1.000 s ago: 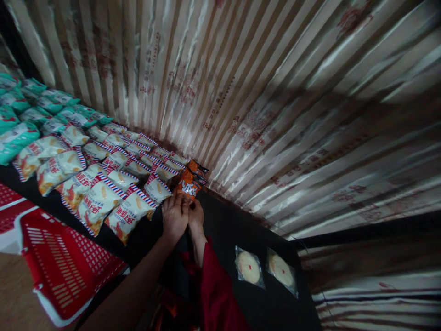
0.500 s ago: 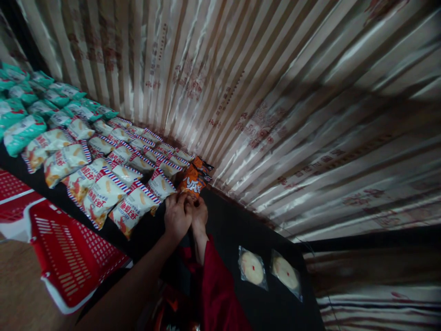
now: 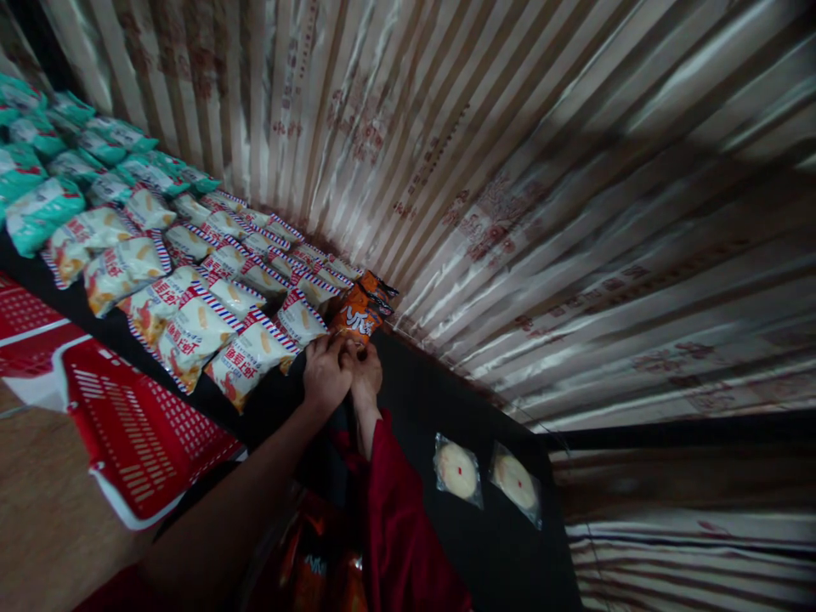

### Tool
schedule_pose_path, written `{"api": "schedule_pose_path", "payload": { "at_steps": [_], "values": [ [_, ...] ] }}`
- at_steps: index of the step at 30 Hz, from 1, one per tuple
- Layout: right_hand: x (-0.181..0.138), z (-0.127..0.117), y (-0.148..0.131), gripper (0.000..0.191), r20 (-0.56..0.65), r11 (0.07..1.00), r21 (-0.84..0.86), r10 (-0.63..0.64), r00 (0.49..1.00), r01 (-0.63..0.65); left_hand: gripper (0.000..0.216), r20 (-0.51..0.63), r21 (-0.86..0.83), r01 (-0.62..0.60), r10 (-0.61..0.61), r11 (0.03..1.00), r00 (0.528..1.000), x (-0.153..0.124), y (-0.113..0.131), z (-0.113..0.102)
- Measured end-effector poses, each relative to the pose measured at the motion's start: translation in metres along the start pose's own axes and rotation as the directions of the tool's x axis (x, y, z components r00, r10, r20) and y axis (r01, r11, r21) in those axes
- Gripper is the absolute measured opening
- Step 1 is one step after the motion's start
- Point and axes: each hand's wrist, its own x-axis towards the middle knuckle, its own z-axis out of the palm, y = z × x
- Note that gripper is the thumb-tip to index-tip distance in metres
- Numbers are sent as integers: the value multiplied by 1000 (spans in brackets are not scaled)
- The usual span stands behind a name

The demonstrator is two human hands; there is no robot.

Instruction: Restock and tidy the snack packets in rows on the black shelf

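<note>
While both hands sit bunched together at the near end of the orange snack packet [image 3: 360, 314], it looks to me like the step in hand is squaring that packet into line at the end of the row. The left hand [image 3: 326, 374] has its fingers curled down onto the packet's near edge, and the right hand [image 3: 366, 374], coming out of a dark red sleeve [image 3: 399, 518], is pressed right beside it. Whether either one actually pinches the wrapper or just rests on it, I can't tell, too dim and the knuckles hide it.

The packet lies flat on the black table [image 3: 421, 408], touching the last of the white striped-edge packets [image 3: 252, 361], up near the shiny striped curtain [image 3: 510, 170]. It's crinkly foil, orange with white lettering, and there seem to be a couple more orange ones stacked behind it.

Next move, I reckon, calls for a light nudge so it doesn't shove its neighbours out of line.

Off to the right, two clear-wrapped round cakes [image 3: 488, 476] sit well apart. A red basket [image 3: 137, 442] sits lower left.
</note>
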Motion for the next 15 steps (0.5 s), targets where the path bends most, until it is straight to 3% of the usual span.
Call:
{"api": "schedule_pose_path", "payload": {
  "at_steps": [7,15],
  "values": [
    [2,-2,2,42,43,1000,11,-7,999,6,32,-4,26,16,-16,1000,1000,-1,1,0],
    [-4,4,19,43,-19,958,268,-102,995,104,32,-4,66,-41,42,997,999,-2,-1,-3]
  ]
}}
